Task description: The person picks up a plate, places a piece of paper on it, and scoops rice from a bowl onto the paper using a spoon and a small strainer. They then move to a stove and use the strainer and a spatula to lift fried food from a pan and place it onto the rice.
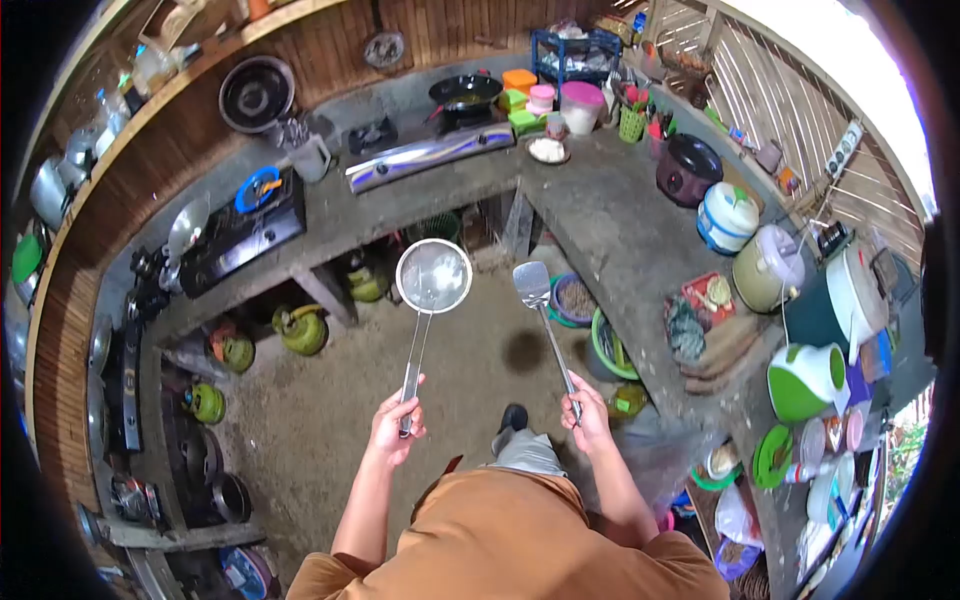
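My left hand (398,425) is closed around the handle of a round mesh strainer (434,275), held out in front of me with its bowl pointing away. Some white residue seems to show in the mesh. In my right hand (588,412) is the handle of a metal spatula (533,284), its flat blade up and tilted a little to the left. The two tools are apart, both above the floor and touching nothing else. Ahead on the counter, a wok (466,92) with dark contents sits on a gas stove (432,158).
A concrete counter (620,230) bends around from ahead to my right. It bears a plate of white stuff (547,151), a rice cooker (728,217) and a wooden cutting board (735,350). Green gas cylinders (300,330) stand under the left counter. Tubs (612,345) sit below the right edge.
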{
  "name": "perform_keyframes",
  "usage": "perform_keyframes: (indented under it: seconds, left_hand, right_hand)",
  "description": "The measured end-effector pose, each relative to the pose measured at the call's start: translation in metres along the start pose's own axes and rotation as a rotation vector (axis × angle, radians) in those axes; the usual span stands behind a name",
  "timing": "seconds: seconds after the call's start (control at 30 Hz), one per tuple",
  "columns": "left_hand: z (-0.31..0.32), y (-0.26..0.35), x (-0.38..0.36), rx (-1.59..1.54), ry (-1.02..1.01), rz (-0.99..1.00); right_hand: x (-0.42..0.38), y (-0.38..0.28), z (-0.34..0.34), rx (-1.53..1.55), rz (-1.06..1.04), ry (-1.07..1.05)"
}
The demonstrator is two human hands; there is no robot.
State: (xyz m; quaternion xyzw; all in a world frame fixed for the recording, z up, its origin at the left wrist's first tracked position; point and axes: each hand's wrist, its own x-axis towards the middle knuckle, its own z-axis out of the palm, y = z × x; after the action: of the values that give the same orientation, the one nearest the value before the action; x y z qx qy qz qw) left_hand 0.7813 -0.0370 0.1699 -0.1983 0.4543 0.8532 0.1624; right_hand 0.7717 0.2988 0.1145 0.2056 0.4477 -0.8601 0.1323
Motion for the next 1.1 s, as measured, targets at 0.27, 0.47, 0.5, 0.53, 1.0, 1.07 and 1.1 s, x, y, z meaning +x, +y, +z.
perform_keyframes:
  seconds: [0.27,0.47,0.5,0.53,1.0,1.07,1.1]
  left_hand:
    - [0.059,0.086,0.147,0.062,0.065,0.098]
    - [0.084,0.145,0.275,0.195,0.134,0.198]
    - [0.086,0.158,0.300,0.235,0.179,0.214]
    - [0.087,0.172,0.327,0.274,0.173,0.253]
    - [0.117,0.399,0.666,1.359,0.401,0.546]
    - [0.112,0.407,0.703,1.446,0.391,0.545]
    - [0.114,0.412,0.715,1.487,0.376,0.534]
  right_hand:
    - [0.158,-0.106,0.058,-0.026,-0.063,-0.018]
    - [0.275,-0.156,0.103,-0.157,-0.219,0.059]
    - [0.299,-0.167,0.110,-0.217,-0.260,0.062]
    - [0.326,-0.175,0.118,-0.232,-0.286,0.056]
    - [0.676,-0.274,0.264,-1.279,-0.770,0.198]
    - [0.708,-0.275,0.272,-1.324,-0.760,0.242]
    - [0.720,-0.276,0.275,-1.325,-0.752,0.243]
